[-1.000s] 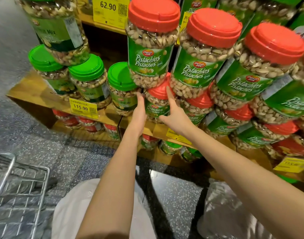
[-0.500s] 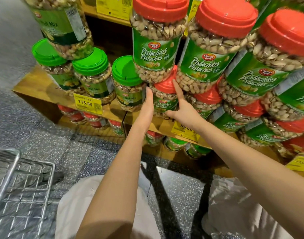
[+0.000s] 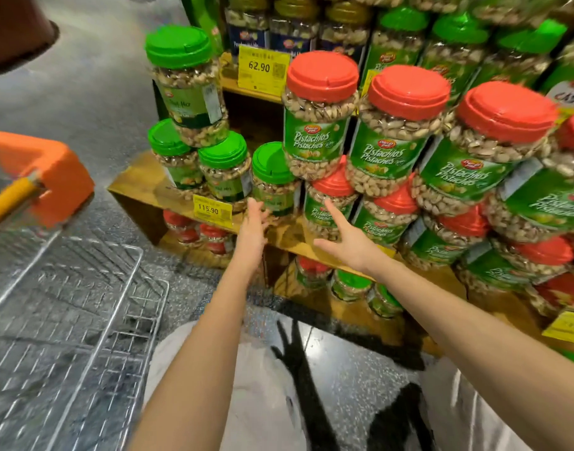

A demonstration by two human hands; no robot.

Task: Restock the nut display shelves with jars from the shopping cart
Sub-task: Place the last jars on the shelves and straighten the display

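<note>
Palms empty, fingers spread: my left hand (image 3: 251, 231) and right hand (image 3: 352, 244) hover before the red-lidded pistachio jar (image 3: 328, 209) near the wooden shelf (image 3: 137, 187) front edge.

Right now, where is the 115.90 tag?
In the head view, left of centre: the 115.90 tag sits on the shelf edge, below the green-lid jars, just left of the left hand.

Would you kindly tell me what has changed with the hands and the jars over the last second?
The left hand and the right hand came off the lower red-lidded pistachio jar that they were pressing between them. They drew back toward the person, fingers spread, holding nothing. That jar stayed on the wooden shelf under the upper pistachio jars, which did not move.
</note>
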